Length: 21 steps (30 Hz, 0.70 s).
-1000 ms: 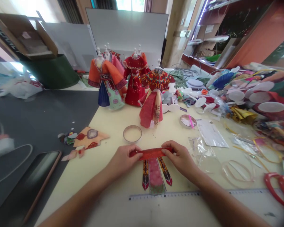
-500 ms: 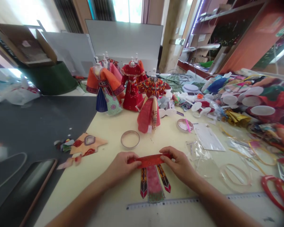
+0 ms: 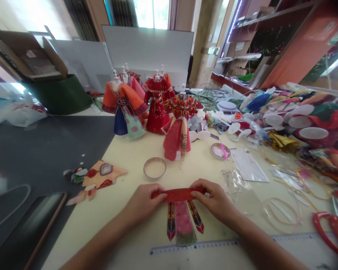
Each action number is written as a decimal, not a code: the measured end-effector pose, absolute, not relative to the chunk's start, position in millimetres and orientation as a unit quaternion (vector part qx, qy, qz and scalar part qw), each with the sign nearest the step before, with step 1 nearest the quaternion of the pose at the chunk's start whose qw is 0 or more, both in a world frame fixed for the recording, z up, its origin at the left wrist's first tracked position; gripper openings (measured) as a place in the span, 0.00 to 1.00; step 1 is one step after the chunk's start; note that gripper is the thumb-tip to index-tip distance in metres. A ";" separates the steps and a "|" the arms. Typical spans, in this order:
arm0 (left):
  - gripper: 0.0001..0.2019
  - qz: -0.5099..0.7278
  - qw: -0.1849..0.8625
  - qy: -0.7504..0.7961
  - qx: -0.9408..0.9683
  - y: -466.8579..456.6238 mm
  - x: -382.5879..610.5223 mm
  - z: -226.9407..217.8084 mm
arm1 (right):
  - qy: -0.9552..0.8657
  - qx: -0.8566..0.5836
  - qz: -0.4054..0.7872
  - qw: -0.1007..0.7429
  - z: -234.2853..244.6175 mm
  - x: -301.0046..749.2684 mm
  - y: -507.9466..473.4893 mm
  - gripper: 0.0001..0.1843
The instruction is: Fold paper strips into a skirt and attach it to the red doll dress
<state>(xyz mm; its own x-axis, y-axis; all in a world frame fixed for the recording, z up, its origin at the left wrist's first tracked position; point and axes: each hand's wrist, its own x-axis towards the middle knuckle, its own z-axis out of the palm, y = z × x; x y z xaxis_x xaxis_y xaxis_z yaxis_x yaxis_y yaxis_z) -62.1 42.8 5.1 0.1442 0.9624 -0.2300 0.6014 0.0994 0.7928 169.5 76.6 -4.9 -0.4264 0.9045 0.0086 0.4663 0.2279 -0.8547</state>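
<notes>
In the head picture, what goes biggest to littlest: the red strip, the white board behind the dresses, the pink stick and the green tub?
White board
Green tub
Red strip
Pink stick
That's only how they look; nearer things seem bigger, so real sizes may differ.

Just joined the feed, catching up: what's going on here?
A person's left hand and right hand pinch a red strip near its ends. A pink panel and two dark patterned bands extend below it; attachment is unclear. A ruler lies nearer the person, small dressed mannequins stand beyond.
</notes>
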 end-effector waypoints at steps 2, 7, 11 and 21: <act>0.12 0.217 0.405 0.621 0.635 42.7 -62.4 4.0 | -0.741 -0.466 0.407 0.260 -4.6 168.8 76.7 0.06; 0.13 0.209 0.385 0.632 0.639 43.2 -61.9 3.1 | -0.731 -0.478 0.408 0.266 -5.6 167.2 77.4 0.07; 0.13 0.200 0.366 0.638 0.647 43.4 -61.6 3.2 | -0.709 -0.501 0.420 0.264 -6.5 166.3 78.8 0.07; 0.14 0.188 0.329 0.660 0.648 45.0 -60.7 3.0 | -0.709 -0.517 0.380 0.293 -6.4 161.0 81.1 0.06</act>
